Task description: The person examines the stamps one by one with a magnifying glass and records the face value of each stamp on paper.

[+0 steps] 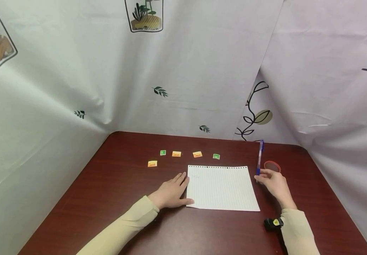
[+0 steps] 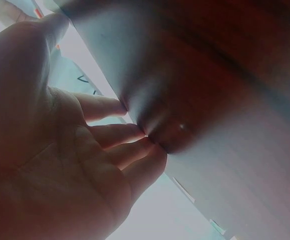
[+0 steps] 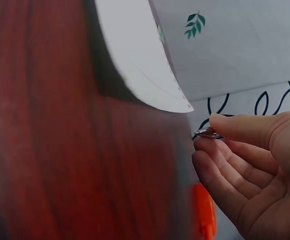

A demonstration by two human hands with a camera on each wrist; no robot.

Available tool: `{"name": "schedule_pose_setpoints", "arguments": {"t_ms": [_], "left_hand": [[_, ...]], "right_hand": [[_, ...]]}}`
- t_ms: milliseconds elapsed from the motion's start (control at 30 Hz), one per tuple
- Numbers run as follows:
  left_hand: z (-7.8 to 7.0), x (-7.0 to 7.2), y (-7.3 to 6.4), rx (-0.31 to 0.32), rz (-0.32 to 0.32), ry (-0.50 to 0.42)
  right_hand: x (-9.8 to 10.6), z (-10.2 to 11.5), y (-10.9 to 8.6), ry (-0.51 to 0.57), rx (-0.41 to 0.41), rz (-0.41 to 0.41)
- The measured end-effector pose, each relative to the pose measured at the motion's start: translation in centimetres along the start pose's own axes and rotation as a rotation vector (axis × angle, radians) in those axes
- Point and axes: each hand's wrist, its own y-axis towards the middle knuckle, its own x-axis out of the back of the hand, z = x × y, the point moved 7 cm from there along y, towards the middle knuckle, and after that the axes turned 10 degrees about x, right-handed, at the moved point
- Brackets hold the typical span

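Blue pen [image 1: 260, 157] is in my right hand [image 1: 274, 185], pinched between thumb and fingertips near its metal tip, the other end pointing away from me. It's just off the right edge of the lined sheet [image 1: 223, 187], not touching it. Sheet lies on the worktop [image 1: 225, 233], punched holes along the far edge, faint marks near its far left corner, too small to read. Left hand [image 1: 172, 192] is at the sheet's left edge: fingers extended, gripping nothing, thumb on the near left corner. Hands are well apart, sheet between them. Red ring-shaped item [image 1: 272, 166] is just beyond my right hand, partly hidden by it. Past the sheet: two orange labels [image 1: 176, 154] between two green labels [image 1: 163, 152], third orange label [image 1: 152, 163] nearer me, on the left. Printed white sheeting [image 1: 183, 78] behind the worktop.
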Motion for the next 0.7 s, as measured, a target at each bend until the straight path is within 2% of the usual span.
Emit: {"name": "schedule_pose_setpoints", "arguments": {"t_ms": [433,700], "left_hand": [[-0.26,-0.19,-0.14,-0.005,-0.012,0.017],[-0.21,0.02,-0.03,0.003,-0.007,0.018]], "right_hand": [[-0.41,-0.91,-0.32,0.017,0.003,0.067],[-0.11,-0.9,-0.37,-0.014,-0.035,0.102]]}}
